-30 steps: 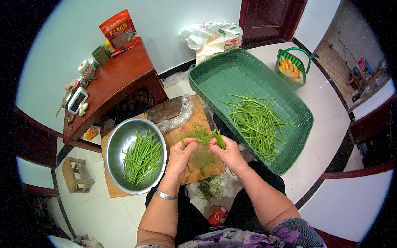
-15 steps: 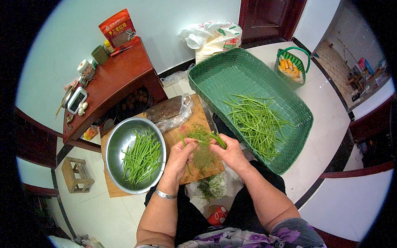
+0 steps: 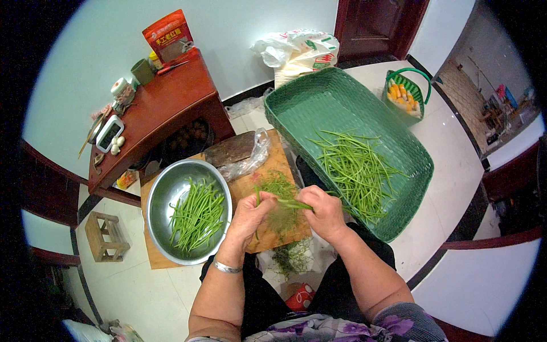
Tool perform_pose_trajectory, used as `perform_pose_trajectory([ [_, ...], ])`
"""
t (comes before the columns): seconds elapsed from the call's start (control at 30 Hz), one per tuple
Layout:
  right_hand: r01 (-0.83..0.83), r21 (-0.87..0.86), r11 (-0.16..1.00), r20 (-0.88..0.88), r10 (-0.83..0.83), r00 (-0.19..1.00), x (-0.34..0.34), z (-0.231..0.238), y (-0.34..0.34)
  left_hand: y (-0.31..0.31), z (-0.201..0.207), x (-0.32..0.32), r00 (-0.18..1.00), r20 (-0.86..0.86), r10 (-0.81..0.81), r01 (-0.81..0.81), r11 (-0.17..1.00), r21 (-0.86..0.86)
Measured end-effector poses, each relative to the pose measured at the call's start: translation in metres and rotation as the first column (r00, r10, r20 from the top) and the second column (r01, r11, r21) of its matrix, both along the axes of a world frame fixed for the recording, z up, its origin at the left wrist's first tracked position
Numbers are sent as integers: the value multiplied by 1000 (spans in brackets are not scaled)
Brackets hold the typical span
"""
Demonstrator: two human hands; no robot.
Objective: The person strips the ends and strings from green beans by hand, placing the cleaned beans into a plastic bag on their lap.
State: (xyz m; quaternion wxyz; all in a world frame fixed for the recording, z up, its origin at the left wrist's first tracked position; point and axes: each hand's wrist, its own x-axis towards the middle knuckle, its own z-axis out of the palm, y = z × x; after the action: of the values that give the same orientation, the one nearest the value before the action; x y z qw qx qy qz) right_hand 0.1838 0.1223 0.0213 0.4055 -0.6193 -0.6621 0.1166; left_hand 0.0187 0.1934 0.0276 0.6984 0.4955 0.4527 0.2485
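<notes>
Over the wooden board (image 3: 273, 245), my left hand (image 3: 252, 216) pinches green beans (image 3: 294, 203) at one end, and one piece hangs below its fingers. My right hand (image 3: 325, 212) is closed round the other end, so the beans stretch between both hands. Left of my hands, a steel bowl (image 3: 156, 239) contains a pile of green beans (image 3: 198, 215). To the right, a large green woven basket (image 3: 307, 100) holds longer, untidy green beans (image 3: 356, 171). Fine green trimmings (image 3: 279, 191) are scattered on the board beneath my hands.
A dark block (image 3: 231, 148) and a clear plastic bag (image 3: 253, 157) lie at the board's back. A red-brown table (image 3: 165, 94) stands back left, a wooden stool (image 3: 107, 236) left. A small green basket of corn (image 3: 405, 97) sits beyond the large basket. More trimmings (image 3: 292, 257) lie between my knees.
The beans now lie stretched level between my hands, where before they stuck up from my right hand. My right hand has turned over them. The whole view has shifted slightly.
</notes>
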Motion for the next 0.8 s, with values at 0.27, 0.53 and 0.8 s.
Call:
perform_pose_trajectory([
  [0.27,-31,66,997,86,25,996,0,3,-1,-1,3,-3,998,54,-32,27,996,86],
  [0.53,-35,67,997,96,29,995,1,2,0,0,-3,-3,995,60,-74,64,986,155],
  [0.8,-49,46,998,179,40,983,-4,2,-3,2,-23,-5,980,-199,1,116,808,577],
])
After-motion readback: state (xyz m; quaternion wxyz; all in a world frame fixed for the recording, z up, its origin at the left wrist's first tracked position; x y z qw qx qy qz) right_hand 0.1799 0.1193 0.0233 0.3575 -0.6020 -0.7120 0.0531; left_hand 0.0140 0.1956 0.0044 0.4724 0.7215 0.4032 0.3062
